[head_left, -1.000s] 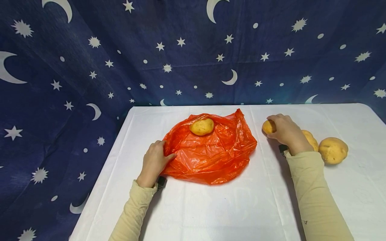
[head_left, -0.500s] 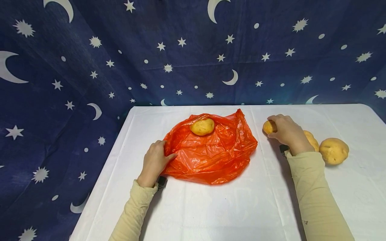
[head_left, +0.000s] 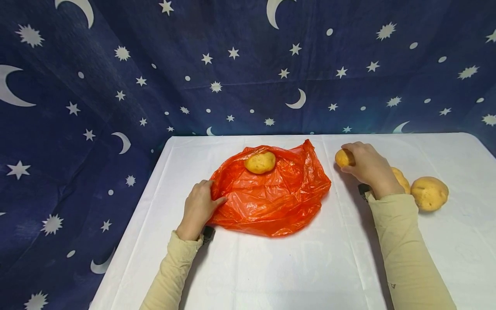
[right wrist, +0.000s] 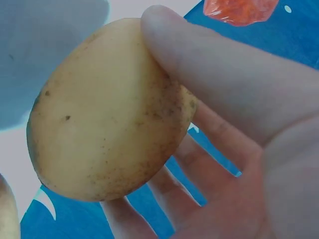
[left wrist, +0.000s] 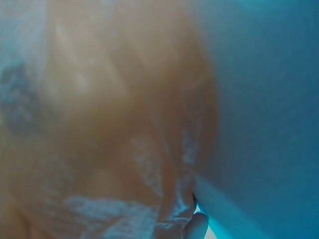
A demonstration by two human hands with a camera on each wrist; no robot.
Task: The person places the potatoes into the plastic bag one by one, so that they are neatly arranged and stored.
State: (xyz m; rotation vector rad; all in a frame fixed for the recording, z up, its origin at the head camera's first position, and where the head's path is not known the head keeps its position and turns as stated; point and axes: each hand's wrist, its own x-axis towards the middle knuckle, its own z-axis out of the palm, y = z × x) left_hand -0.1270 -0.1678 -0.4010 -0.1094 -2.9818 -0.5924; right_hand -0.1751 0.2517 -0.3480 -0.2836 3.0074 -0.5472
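An orange-red plastic bag (head_left: 267, 206) lies spread with its mouth open on the table. One potato (head_left: 260, 162) rests in it near the far rim. At the bag's left side my left hand (head_left: 197, 209) grips the edge, thumb over the rim. The left wrist view shows mostly blurred plastic (left wrist: 109, 124). To the right of the bag, my right hand (head_left: 369, 165) holds another potato (head_left: 344, 158) between thumb and fingers. The right wrist view shows this potato (right wrist: 104, 114) whole, with dark specks on its skin.
Two more potatoes lie at the right: a large one (head_left: 429, 193) and one (head_left: 401, 180) partly hidden behind my right wrist. A white cloth covers the table (head_left: 279, 275). Behind it hangs a dark blue curtain (head_left: 248, 64) with moons and stars.
My right hand has shifted slightly up and away from me with the potato in it. The left hand, the bag and the other potatoes have stayed in place.
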